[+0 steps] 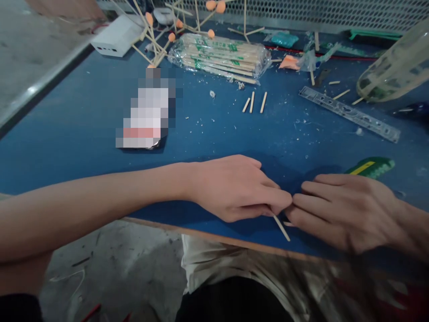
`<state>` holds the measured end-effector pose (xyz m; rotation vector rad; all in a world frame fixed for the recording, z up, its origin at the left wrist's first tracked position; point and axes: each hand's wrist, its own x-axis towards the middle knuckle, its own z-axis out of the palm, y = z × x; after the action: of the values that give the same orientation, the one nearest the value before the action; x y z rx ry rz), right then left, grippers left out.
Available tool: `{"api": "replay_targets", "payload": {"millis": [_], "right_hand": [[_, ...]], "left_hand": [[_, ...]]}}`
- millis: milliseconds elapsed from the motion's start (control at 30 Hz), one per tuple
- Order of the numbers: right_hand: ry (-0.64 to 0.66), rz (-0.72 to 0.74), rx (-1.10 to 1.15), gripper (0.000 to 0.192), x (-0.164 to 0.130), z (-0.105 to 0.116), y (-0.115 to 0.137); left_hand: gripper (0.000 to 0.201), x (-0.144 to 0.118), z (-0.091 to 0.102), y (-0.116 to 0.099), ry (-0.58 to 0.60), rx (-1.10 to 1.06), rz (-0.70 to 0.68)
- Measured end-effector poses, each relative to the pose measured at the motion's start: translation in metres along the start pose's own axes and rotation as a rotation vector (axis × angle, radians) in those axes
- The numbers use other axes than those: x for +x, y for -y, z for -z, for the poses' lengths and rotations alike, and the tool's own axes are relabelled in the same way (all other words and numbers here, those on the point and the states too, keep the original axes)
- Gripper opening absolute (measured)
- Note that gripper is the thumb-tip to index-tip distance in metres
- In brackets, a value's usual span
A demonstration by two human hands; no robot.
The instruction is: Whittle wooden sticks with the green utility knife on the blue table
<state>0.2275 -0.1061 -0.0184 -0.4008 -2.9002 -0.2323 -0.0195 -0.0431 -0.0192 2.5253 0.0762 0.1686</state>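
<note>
Near the front edge of the blue table, my left hand point(241, 190) is closed, pinching a thin wooden stick point(282, 228) between thumb and forefinger. The stick's lower end points down toward the table edge. My right hand point(348, 210) is closed too, its fingertips meeting the left forefinger. A small pale tip shows under its thumb, but what it holds is mostly hidden. Just behind the right knuckles lies a green and yellow utility knife point(372, 166), partly covered by that hand. Farther back, three short cut sticks point(252, 102) lie on the table.
A clear ruler point(348, 114) lies at right, near a plastic bottle point(395, 62). A bag of wooden chopsticks point(221, 56) sits at the back beside stick frames with orange joints point(171, 37). A blurred phone-like object point(145, 116) and a white box point(117, 36) are at left.
</note>
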Motion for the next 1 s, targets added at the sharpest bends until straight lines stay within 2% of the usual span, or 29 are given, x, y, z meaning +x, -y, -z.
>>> {"api": "replay_targets", "payload": {"millis": [167,467,767,1000], "right_hand": [[0.066,-0.016,-0.01,0.019,-0.0002,0.001,0.0014],[0.087,-0.013,0.002,0.021,-0.0014,0.0021,-0.0003],[0.073,-0.017,0.005,0.021,-0.0001,0.0019,-0.0005],[0.105,-0.048,0.067,0.032,0.0022,0.0057,-0.0015]], "left_hand": [[0.016,0.0007,0.0006,-0.0009,0.054,0.03,0.018],[0.015,0.0036,-0.0027,-0.002,0.05,0.05,0.057],[0.018,0.0024,-0.0021,0.0015,0.027,0.103,-0.019],[0.014,0.0032,-0.0045,0.0021,-0.003,0.125,-0.039]]}}
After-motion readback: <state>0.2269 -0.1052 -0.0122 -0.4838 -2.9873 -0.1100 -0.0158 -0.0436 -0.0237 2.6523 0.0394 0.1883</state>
